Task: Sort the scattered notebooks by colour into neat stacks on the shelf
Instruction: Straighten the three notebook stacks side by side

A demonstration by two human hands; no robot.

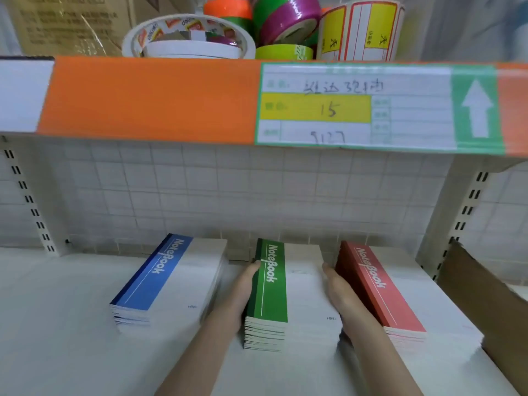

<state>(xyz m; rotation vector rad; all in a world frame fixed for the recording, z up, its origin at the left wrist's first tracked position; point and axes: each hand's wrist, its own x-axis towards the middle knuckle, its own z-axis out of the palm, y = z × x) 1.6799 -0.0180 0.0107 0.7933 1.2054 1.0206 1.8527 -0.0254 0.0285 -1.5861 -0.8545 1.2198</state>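
Three stacks stood in a row toward the back edge of the white shelf [57, 324], each with a coloured spine band reading "NoteBook": the blue stack [168, 281] on the left, the green stack [271, 292] in the middle, the red stack [380, 292] on the right, near the shelf's right edge. The left hand [243, 292] lay flat, fingers straight, pressed against the green stack's left side, in the gap between it and the blue stack. The right hand [340, 292] lay flat too, fingers straight, in the gap between the green and red stacks; it touched the green stack's right side, and whether it also touched the red one I could not tell. A brown cardboard sheet [485, 304] leaned at the shelf's right edge. Above ran an orange rail [148, 98] with a price label [354, 107] marked 15, and tape rolls [188, 38] sat on the upper shelf
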